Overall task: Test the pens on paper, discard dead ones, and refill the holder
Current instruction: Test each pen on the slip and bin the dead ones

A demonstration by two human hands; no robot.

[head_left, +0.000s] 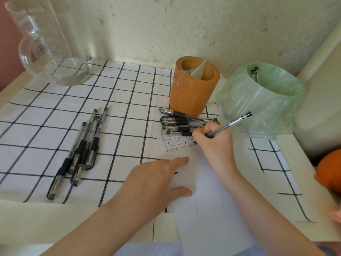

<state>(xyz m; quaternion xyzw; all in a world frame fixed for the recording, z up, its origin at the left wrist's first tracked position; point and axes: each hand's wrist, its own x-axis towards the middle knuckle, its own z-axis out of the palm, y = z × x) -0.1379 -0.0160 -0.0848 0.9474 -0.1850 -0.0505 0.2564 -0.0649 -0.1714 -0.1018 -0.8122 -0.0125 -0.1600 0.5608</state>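
Observation:
My right hand (214, 143) grips a black gel pen (233, 123) in a writing hold, its tip down on the white paper (199, 182) beside rows of small written marks (175, 143). My left hand (156, 180) lies flat on the paper's left edge, fingers straight. A pile of several capped pens (180, 122) lies just beyond the marks, in front of the bamboo pen holder (193, 89), which holds only a bit of clear wrapping. Another group of several pens (81, 150) lies on the checked cloth at left. A bin lined with a green bag (262, 97) holds two pens (255, 73).
A large glass beaker (49, 43) stands at the back left on the white checked cloth (46, 111). A wall runs along the back, and a pale ledge rises on the right. An orange object (330, 172) sits at the right edge.

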